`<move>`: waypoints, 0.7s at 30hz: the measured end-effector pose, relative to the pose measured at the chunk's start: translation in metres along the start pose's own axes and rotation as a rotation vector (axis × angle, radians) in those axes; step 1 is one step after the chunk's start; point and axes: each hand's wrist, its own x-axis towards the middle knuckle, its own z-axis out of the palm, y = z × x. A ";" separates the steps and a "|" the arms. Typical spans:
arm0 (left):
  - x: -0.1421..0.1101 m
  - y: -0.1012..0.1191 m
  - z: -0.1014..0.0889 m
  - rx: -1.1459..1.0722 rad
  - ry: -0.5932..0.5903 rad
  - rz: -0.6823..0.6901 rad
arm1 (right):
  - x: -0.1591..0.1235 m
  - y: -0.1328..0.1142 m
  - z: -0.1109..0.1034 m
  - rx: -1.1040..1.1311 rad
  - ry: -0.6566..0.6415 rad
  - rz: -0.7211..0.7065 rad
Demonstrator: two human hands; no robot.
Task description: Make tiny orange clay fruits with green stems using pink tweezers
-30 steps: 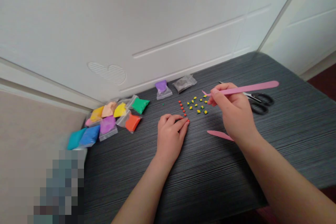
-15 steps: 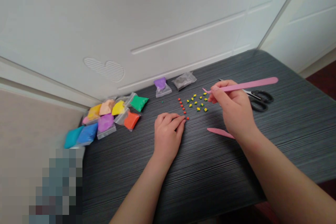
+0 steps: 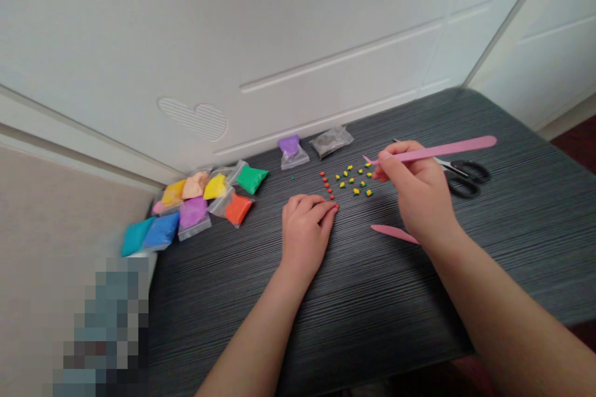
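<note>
My left hand [image 3: 307, 229] rests on the dark table, thumb and forefinger closed on a small orange clay ball [image 3: 336, 206]. Beyond it a short row of orange clay balls [image 3: 326, 185] runs away from me. My right hand [image 3: 416, 189] is closed around a pink clay modelling tool [image 3: 447, 147], held above the table with its thin hooked tip pointing left. Below that tip lie several small yellow and green clay pieces [image 3: 356, 191]. A second pink tool [image 3: 393, 233] lies flat, partly hidden by my right hand.
Black-handled scissors [image 3: 465, 177] lie behind my right hand. Bags of coloured clay, including green [image 3: 251, 178], orange [image 3: 238, 208] and blue [image 3: 161, 231], cluster at left. A purple bag [image 3: 290, 147] and a grey bag [image 3: 331, 141] lie by the white panel [image 3: 326, 25].
My left thumb and forefinger have moved slightly right and closed on the nearest orange ball, which lay just beside them before. The right hand keeps its hold on the pink tool.
</note>
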 end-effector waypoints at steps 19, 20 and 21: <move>0.005 -0.013 -0.007 -0.348 0.202 -0.205 | -0.007 0.004 -0.001 -0.321 -0.313 -0.031; 0.006 -0.016 -0.009 -0.391 0.241 -0.268 | -0.009 0.002 0.001 -0.379 -0.379 -0.046; 0.007 -0.019 -0.011 -0.436 0.275 -0.330 | -0.012 0.001 0.003 -0.436 -0.433 -0.068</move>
